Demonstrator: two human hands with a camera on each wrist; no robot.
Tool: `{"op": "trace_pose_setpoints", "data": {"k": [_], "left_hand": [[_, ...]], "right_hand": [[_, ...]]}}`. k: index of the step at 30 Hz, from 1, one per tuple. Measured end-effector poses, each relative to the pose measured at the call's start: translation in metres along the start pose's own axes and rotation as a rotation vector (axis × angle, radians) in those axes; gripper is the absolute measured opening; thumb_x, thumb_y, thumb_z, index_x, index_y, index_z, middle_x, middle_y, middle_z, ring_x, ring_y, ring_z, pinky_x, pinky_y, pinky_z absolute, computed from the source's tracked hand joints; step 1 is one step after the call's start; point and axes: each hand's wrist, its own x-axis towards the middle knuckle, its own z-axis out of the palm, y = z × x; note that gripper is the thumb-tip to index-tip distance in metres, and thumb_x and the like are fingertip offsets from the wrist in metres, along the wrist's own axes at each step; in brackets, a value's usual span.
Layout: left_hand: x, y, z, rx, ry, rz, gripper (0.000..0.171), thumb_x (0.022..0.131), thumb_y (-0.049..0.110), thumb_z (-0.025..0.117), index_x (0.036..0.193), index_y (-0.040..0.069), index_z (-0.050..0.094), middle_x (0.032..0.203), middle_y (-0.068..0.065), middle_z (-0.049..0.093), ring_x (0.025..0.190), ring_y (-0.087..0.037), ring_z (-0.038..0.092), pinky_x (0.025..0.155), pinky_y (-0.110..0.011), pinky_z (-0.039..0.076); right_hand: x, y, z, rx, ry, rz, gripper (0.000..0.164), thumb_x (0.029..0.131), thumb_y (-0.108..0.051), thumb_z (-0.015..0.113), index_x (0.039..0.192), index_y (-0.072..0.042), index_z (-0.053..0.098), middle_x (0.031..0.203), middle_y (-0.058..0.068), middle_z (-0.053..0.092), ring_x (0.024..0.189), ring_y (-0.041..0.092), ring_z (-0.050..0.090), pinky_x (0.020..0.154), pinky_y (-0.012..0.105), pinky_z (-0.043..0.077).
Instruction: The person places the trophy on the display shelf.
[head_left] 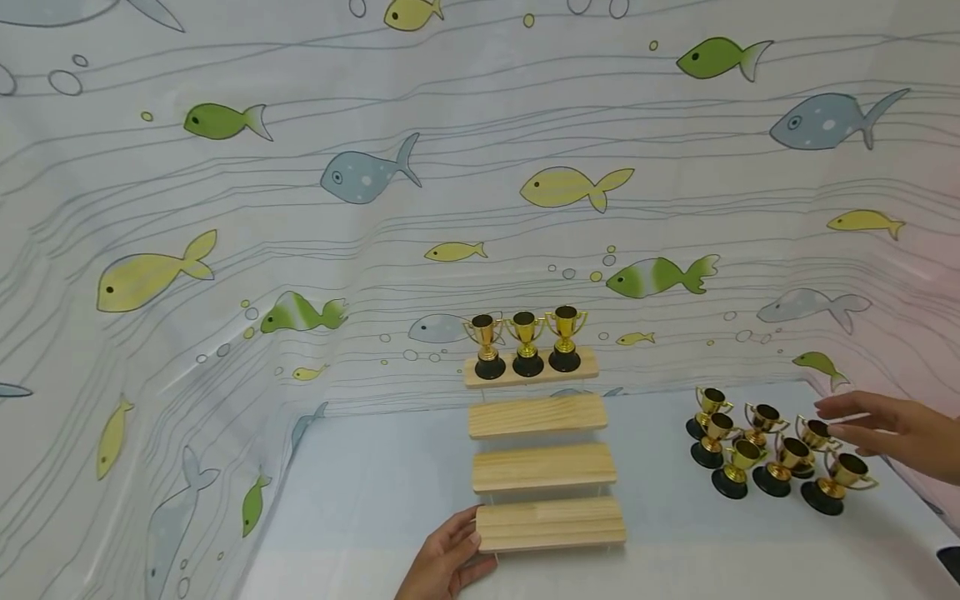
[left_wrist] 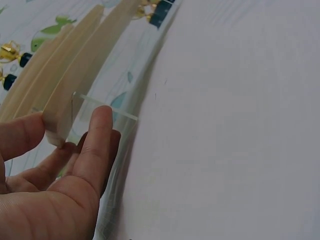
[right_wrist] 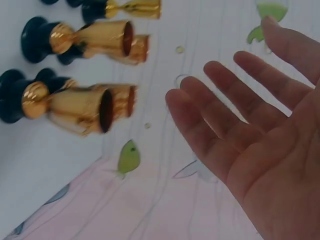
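A tiered stand with pale wooden steps [head_left: 551, 525] stands mid-table. Its lowest step's left end is held by my left hand [head_left: 442, 557]; in the left wrist view the thumb [left_wrist: 22, 135] and fingers lie about the board's end, near a clear support [left_wrist: 110, 106]. Three small gold trophy cups [head_left: 528, 333] with black bases stand on the top step. Several more such trophies [head_left: 783, 457] are grouped on the table to the right. My right hand [head_left: 900, 433] hovers beside them, fingers extended and holding nothing; the right wrist view shows its palm apart from the nearest trophy cup [right_wrist: 80, 107].
A white sheet printed with fish [head_left: 577, 187] rises behind and along the left of the pale table [head_left: 375, 492]. A dark object [head_left: 948, 564] shows at the lower right edge. The three lower steps carry nothing.
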Motion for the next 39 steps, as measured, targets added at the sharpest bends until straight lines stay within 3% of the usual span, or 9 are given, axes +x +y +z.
{"op": "trace_pose_setpoints", "data": {"k": [1,6,16,23,35,39], "left_hand": [[0.0,0.0,0.0,0.005,0.003,0.0,0.063,0.097,0.02,0.05,0.145,-0.005,0.018,0.134,-0.012,0.049,0.119,-0.027,0.054,0.099,-0.046,0.047],[0.0,0.0,0.0,0.018,0.015,0.002,0.063,0.097,0.02,0.051,0.145,-0.005,0.019,0.133,-0.012,0.05,0.118,-0.028,0.054,0.098,-0.045,0.047],[0.0,0.0,-0.001,-0.011,-0.016,0.011,0.062,0.098,0.019,0.049,0.145,-0.004,0.017,0.134,-0.011,0.049,0.119,-0.025,0.054,0.099,-0.046,0.046],[-0.001,0.001,0.0,-0.027,-0.009,0.003,0.064,0.097,0.02,0.05,0.146,-0.004,0.016,0.132,-0.009,0.051,0.118,-0.025,0.054,0.1,-0.046,0.046],[0.0,-0.001,-0.001,-0.02,-0.002,-0.005,0.065,0.097,0.021,0.051,0.146,-0.004,0.016,0.135,-0.012,0.047,0.119,-0.024,0.054,0.1,-0.045,0.046],[0.001,-0.001,-0.001,-0.005,0.013,-0.012,0.066,0.097,0.022,0.051,0.146,-0.004,0.016,0.136,-0.013,0.045,0.118,-0.024,0.054,0.099,-0.044,0.047]], "right_hand": [[-0.001,0.004,0.002,-0.001,-0.006,0.017,0.052,0.095,-0.027,0.054,0.127,0.012,0.039,0.121,0.038,0.045,0.092,0.036,0.059,0.064,0.044,0.057],[-0.004,0.027,0.012,-0.014,0.003,0.076,0.055,0.095,-0.029,0.054,0.125,0.015,0.039,0.118,0.041,0.045,0.093,0.046,0.058,0.063,0.046,0.057],[-0.005,0.056,0.026,0.046,-0.051,0.186,0.074,0.092,-0.046,0.053,0.129,0.014,0.032,0.122,0.042,0.04,0.092,0.041,0.058,0.066,0.042,0.057],[-0.007,0.061,0.035,0.129,-0.088,0.232,0.084,0.088,-0.051,0.056,0.131,0.016,0.028,0.126,0.046,0.032,0.094,0.044,0.059,0.067,0.042,0.057],[-0.007,0.059,0.051,0.136,-0.097,0.23,0.081,0.09,-0.045,0.057,0.134,0.015,0.023,0.123,0.043,0.036,0.089,0.03,0.061,0.069,0.042,0.058],[-0.006,0.06,0.056,0.142,-0.063,0.231,0.082,0.089,-0.048,0.056,0.133,0.014,0.025,0.122,0.042,0.038,0.087,0.027,0.06,0.068,0.042,0.058]]}}
